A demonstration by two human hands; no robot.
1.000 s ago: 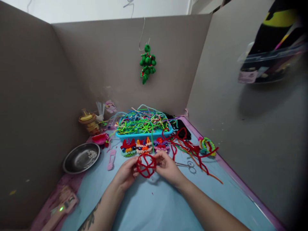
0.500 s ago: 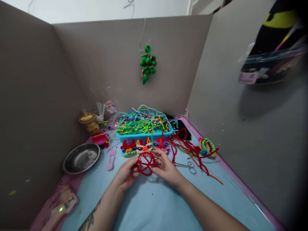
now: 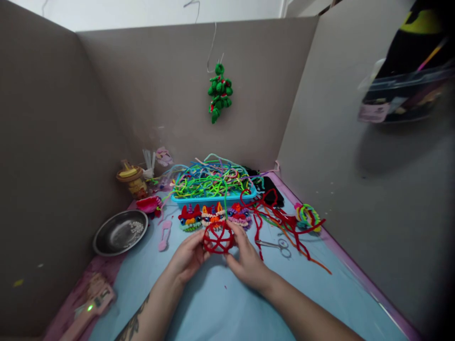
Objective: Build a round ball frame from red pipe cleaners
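A round openwork frame of fuzzy red craft stems (image 3: pixel 219 238), with strands crossing inside its ring, is held up between both hands above the blue cloth. My left hand (image 3: pixel 189 255) grips its left edge, fingers closed round the rim. On the right edge, the thumb and fingers of my right hand (image 3: pixel 246 253) pinch the ring. Just behind it stand three small colourful fuzzy figures: a red and orange one (image 3: pixel 190 217), a cream and orange one (image 3: pixel 212 217) and a purple one (image 3: pixel 239 216). A green stem rises behind the ring.
A blue basket (image 3: pixel 181 201) heaped with coloured stems stands at the back. Right lie scissors (image 3: pixel 277 245) and loose red stems (image 3: pixel 284 220). Left are a metal bowl (image 3: pixel 106 237), a pink clip-shaped piece (image 3: pixel 164 236) and a pink glue gun (image 3: pixel 88 308). Grey panels surround the table.
The red frame has turned in my hands, so its crossing strands show at a different angle and it looks wider. My right hand has shifted slightly right along its edge.
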